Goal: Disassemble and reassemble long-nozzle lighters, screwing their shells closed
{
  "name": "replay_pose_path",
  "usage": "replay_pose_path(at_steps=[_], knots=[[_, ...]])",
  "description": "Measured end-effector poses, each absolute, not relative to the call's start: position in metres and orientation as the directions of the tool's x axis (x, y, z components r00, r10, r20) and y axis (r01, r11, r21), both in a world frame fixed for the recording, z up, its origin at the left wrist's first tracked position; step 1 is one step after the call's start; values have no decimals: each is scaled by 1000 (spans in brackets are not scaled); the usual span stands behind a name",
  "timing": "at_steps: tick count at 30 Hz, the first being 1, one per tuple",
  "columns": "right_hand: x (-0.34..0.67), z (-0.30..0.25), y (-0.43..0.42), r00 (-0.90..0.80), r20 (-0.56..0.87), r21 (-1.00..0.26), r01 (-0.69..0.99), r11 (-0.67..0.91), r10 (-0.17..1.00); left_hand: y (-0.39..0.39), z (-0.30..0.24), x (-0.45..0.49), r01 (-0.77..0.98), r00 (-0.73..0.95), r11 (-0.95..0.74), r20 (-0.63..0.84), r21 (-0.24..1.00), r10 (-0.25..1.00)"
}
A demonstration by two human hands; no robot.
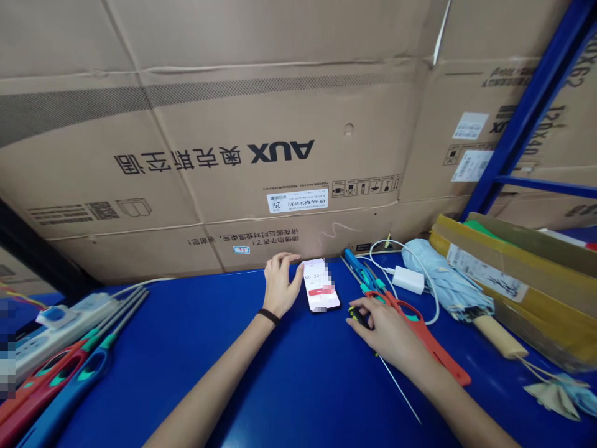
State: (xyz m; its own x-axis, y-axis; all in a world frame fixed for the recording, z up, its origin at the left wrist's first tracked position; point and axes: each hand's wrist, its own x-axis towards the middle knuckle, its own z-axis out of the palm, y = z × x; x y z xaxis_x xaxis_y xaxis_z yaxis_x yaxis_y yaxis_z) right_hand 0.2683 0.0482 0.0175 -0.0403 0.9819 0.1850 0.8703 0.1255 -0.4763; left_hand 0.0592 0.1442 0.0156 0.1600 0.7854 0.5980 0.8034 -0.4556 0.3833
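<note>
Hands: both are working low over the blue table (289, 379), just apart from each other.

Left hand (280, 287): it's staying released and half open, grasping nothing, with its fingers (295, 279) reaching to the edge of the phone (321, 286).

Right hand (387, 333): it's clenching a black-and-yellow handle (358, 317), and a thin steel shaft (400, 392) is pointing out toward the person.

Phone: it's lying face up between the hands, showing a timer, seemingly placed there to stay readable.

Tools: a red loop-handled tool (420, 330) is lying against the right hand, a blue-handled tool (358, 269) is sitting just beyond, and long red and blue tools (60, 379) are lying together at far left, apparently kept within reach.

Surroundings: a white charger (408, 280) and its cable (431, 292) are lying beside a folded umbrella (443, 280), while a power strip (60, 323) is sitting on the left.
</note>
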Motion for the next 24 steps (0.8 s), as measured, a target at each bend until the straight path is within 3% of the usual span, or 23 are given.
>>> replay_pose_path(at_steps=[3,8,13,18,24], knots=[[272,14,52,-39,214,-461,877,136,976,123,24,60,768,205,-497,581,404,788],[273,18,52,-10,213,-404,910,98,977,39,29,54,643,500,-661,441,388,745],[271,24,50,17,245,-301,952,60,969,-17,34,39,565,683,-751,317,341,658],[269,21,53,-19,296,-227,970,89,955,-13,32,31,573,692,-757,311,314,652],[273,24,52,-10,375,-247,963,111,927,-9,27,23,556,703,-787,354,267,617]])
